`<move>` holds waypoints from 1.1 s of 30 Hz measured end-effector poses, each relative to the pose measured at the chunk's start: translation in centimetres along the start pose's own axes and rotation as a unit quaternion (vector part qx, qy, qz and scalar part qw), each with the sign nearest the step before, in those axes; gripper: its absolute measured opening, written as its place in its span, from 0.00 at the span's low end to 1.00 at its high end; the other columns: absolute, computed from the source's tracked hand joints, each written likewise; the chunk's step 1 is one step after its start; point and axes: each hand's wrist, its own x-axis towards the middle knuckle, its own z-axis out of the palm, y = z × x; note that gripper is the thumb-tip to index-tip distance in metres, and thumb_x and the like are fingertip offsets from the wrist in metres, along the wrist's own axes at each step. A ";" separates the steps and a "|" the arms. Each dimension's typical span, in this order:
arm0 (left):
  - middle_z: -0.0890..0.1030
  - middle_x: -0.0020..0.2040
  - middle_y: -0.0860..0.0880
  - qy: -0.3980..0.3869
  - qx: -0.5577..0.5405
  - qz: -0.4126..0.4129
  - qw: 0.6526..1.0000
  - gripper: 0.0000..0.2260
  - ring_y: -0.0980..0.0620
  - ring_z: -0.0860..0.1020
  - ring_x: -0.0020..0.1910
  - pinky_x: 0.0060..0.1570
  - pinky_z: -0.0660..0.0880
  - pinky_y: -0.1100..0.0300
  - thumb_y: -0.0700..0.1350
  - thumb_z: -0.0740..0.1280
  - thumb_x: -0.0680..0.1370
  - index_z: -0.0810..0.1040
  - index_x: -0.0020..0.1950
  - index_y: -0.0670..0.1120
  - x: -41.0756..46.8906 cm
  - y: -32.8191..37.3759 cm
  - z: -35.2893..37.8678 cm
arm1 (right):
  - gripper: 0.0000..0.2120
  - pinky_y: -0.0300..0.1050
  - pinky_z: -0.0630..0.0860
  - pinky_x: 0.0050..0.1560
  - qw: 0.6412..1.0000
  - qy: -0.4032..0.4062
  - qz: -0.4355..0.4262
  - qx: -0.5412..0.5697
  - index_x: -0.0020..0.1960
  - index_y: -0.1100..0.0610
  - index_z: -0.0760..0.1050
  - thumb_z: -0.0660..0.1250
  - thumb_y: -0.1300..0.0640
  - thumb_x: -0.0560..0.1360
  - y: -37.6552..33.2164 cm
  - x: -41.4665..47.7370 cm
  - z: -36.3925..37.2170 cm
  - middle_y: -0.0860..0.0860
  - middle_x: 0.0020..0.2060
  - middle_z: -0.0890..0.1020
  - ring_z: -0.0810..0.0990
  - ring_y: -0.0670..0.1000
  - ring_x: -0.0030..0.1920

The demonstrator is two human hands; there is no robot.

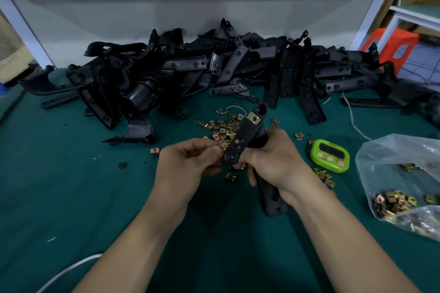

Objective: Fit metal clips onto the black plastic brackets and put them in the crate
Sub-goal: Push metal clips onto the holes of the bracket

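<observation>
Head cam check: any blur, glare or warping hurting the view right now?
Head view: wide-angle warp splays the shelf posts; the bracket pile is dim, its detail merging into black; soft sheen on the bag; the held bracket and its clip read sharp.

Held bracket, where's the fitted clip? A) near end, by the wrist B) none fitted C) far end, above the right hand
C: a brass clip sits on the bracket near its far end, above the right hand gripping it; the left hand seems to pinch a loose clip.
</observation>
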 end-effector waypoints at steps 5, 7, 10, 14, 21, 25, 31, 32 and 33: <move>0.87 0.44 0.43 -0.046 -0.003 -0.027 0.999 0.10 0.51 0.85 0.41 0.41 0.80 0.65 0.33 0.70 0.78 0.89 0.48 0.45 0.0 0.3 -0.5 | 0.07 0.47 0.72 0.31 0.934 0.044 -0.005 -0.355 0.37 0.51 0.73 0.71 0.53 0.69 0.1 0.3 -2.3 0.52 0.33 0.80 0.79 0.57 0.34; 0.87 0.43 0.45 -0.070 -0.002 -0.038 0.997 0.11 0.53 0.85 0.41 0.41 0.80 0.65 0.34 0.70 0.78 0.89 0.47 0.48 -0.1 0.4 -0.6 | 0.07 0.46 0.71 0.32 0.926 0.037 0.004 -0.376 0.37 0.50 0.73 0.70 0.54 0.70 0.2 0.2 -2.6 0.51 0.34 0.80 0.79 0.56 0.35; 0.86 0.40 0.45 -0.110 -0.015 -0.053 0.992 0.07 0.54 0.83 0.38 0.40 0.79 0.65 0.41 0.74 0.72 0.89 0.48 0.47 -0.3 0.6 -0.5 | 0.05 0.46 0.71 0.33 0.926 0.022 0.009 -0.377 0.37 0.49 0.74 0.70 0.54 0.70 0.5 0.4 -2.6 0.51 0.35 0.79 0.79 0.55 0.37; 0.86 0.40 0.43 -0.144 -0.009 -0.057 0.988 0.12 0.53 0.83 0.37 0.38 0.79 0.64 0.46 0.76 0.67 0.89 0.49 0.46 -0.6 0.8 -0.5 | 0.05 0.45 0.73 0.34 0.932 0.018 0.013 -0.362 0.38 0.49 0.74 0.71 0.54 0.69 0.9 0.7 -2.5 0.50 0.35 0.80 0.80 0.55 0.37; 0.85 0.39 0.43 -0.166 -0.010 -0.059 0.984 0.11 0.52 0.83 0.36 0.36 0.79 0.63 0.47 0.77 0.65 0.89 0.45 0.46 -0.8 1.1 -0.5 | 0.05 0.43 0.71 0.29 0.944 0.002 0.025 -0.330 0.38 0.49 0.75 0.71 0.55 0.68 1.1 0.9 -2.4 0.51 0.35 0.81 0.80 0.54 0.32; 0.85 0.40 0.42 -0.163 -0.018 -0.060 0.985 0.12 0.53 0.82 0.35 0.35 0.78 0.63 0.47 0.78 0.65 0.89 0.45 0.45 -0.9 1.1 -0.5 | 0.02 0.45 0.74 0.21 0.952 -0.007 0.035 -0.304 0.40 0.53 0.77 0.69 0.59 0.69 1.0 0.9 -2.3 0.54 0.31 0.80 0.79 0.54 0.22; 0.85 0.39 0.43 -0.154 -0.021 -0.068 0.985 0.11 0.53 0.82 0.34 0.34 0.78 0.63 0.47 0.78 0.64 0.89 0.44 0.45 -1.0 1.2 -0.4 | 0.03 0.41 0.71 0.20 0.958 -0.009 0.043 -0.282 0.40 0.56 0.77 0.68 0.62 0.69 1.2 1.1 -2.2 0.57 0.30 0.80 0.77 0.54 0.19; 0.85 0.38 0.43 -0.157 -0.017 -0.067 0.985 0.10 0.52 0.82 0.34 0.34 0.78 0.63 0.46 0.77 0.65 0.89 0.44 0.45 -1.1 1.2 -0.4 | 0.03 0.42 0.71 0.20 0.958 -0.008 0.043 -0.284 0.40 0.56 0.76 0.68 0.62 0.69 1.2 1.1 -2.3 0.57 0.30 0.80 0.77 0.54 0.19; 0.85 0.38 0.43 -0.159 -0.012 -0.064 0.985 0.09 0.52 0.82 0.33 0.34 0.78 0.63 0.45 0.77 0.65 0.89 0.43 0.45 -1.1 1.2 -0.3 | 0.03 0.43 0.72 0.20 0.957 -0.007 0.041 -0.286 0.39 0.55 0.76 0.69 0.62 0.69 1.3 1.1 -2.3 0.57 0.30 0.80 0.78 0.55 0.20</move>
